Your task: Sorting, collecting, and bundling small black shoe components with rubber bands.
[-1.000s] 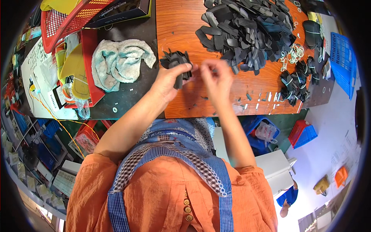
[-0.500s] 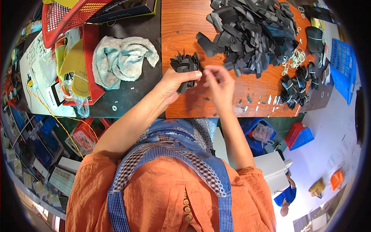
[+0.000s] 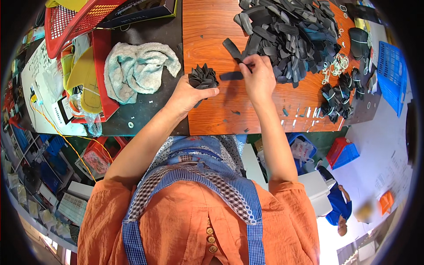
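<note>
My left hand (image 3: 190, 93) is wrapped round a bundle of dark grey strips (image 3: 203, 77), their ends fanning upward above the thumb. To its right, my right hand (image 3: 259, 76) pinches a single dark strip (image 3: 231, 76), whose free end points left toward the bundle. Another loose strip (image 3: 231, 49) lies at the left edge of a large heap of dark strips (image 3: 291, 39), just beyond my right fingers. The pieces look thin, flat and rounded at the ends; their material is not clear.
Banded bundles of strips (image 3: 338, 98) lie on the right of the wooden table (image 3: 212, 121), near pale rubber bands (image 3: 339, 65). A crumpled towel (image 3: 140, 70) is on the dark surface at left, beside a red bin (image 3: 100, 70). A person in blue (image 3: 340, 205) is at the lower right.
My right hand has moved right and away from me, from beside the bundle to the heap's edge, and now holds a strip. My left hand keeps the bundle, tilted differently.
</note>
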A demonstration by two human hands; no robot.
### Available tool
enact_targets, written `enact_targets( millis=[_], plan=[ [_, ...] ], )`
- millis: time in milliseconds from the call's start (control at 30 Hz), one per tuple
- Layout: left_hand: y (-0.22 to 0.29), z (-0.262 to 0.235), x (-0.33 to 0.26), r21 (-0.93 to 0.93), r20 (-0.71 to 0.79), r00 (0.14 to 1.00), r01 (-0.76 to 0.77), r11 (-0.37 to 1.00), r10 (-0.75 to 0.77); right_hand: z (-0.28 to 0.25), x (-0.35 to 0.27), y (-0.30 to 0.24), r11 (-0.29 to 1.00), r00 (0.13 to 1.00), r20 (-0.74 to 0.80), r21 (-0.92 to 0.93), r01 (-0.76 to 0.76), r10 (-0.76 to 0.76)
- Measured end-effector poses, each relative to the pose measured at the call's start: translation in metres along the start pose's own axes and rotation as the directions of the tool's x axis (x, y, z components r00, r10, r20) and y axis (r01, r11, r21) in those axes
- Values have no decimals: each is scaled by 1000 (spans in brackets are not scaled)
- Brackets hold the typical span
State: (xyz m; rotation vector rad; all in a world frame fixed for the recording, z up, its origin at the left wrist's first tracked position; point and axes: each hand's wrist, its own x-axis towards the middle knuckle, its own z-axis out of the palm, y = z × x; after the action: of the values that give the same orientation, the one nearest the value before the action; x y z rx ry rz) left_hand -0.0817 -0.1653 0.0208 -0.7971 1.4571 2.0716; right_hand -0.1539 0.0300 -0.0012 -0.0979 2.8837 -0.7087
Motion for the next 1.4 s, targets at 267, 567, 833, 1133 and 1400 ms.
enact_targets(
  millis=[267, 567, 833, 1133, 1400],
  plan=[
    [-10, -13, 0, 93, -22, 994, -101, 991, 104, -1, -28, -3, 953, 987, 158, 303, -11, -39],
    [-17, -11, -3, 112, -97, 993, -52, 992, 63, 13, -58, -3, 967, 984, 116, 203, -156, 134],
    [-26, 4, -4, 103, -14, 1000, 6, 995, -5, 23, -67, -6, 986, 987, -10, 30, -161, 162],
    [-33, 17, -10, 73, 45, 999, 27, 997, -30, 21, -75, -11, 745, 887, 213, 483, -460, 410],
    [-32, -11, 3, 196, 8, 1000, -4, 981, 2, -1, -47, -3, 541, 873, 437, 690, -481, 217]
  ],
)
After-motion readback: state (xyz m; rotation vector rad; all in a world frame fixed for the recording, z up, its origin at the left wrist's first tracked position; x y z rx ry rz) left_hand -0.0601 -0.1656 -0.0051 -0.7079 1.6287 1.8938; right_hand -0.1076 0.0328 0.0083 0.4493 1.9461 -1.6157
